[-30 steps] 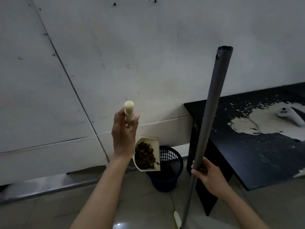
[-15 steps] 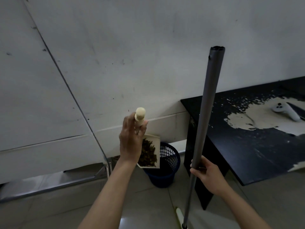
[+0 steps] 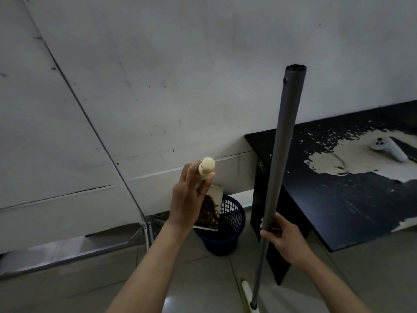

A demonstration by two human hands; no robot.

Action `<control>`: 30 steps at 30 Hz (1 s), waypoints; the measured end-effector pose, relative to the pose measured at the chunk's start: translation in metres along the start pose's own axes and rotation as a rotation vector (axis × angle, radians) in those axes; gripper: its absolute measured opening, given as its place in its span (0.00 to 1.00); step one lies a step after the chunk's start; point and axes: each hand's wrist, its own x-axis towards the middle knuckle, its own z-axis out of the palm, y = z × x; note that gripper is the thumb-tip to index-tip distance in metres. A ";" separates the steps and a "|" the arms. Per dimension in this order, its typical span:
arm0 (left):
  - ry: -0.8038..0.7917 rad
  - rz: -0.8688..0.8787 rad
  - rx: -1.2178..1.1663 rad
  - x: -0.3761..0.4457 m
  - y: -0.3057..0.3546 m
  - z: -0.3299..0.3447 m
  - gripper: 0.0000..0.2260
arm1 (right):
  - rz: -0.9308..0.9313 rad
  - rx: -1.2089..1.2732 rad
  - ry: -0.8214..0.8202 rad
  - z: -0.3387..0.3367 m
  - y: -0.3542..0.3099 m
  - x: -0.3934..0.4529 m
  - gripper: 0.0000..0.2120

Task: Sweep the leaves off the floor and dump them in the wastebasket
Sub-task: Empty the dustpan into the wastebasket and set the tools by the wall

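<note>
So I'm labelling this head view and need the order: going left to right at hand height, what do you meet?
Left hand on the dustpan handle → dustpan of leaves → blue wastebasket → broom pole → right hand → black table → white controller.

Both forearms reach forward from the bottom edge of the view, bare to the wrists. The left hand (image 3: 189,199) is raised higher, back of the hand toward the camera, fingers pointing up and curled round a pale handle (image 3: 204,171) whose rounded knob stands clear above the fingertips; the thumb side lies to the right. The right hand (image 3: 282,238) sits lower and further right, wrist angled in toward the middle, its grip wrapped round a grey pole (image 3: 278,168) with the thumb across the near side and the knuckles turned to the right
</note>
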 end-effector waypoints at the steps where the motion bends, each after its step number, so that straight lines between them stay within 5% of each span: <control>1: -0.008 0.014 -0.003 0.000 0.000 0.001 0.12 | 0.001 -0.002 -0.002 0.000 0.000 0.000 0.16; 30: -0.285 0.352 0.047 -0.010 0.013 0.028 0.15 | 0.059 0.088 0.022 -0.006 0.010 -0.004 0.18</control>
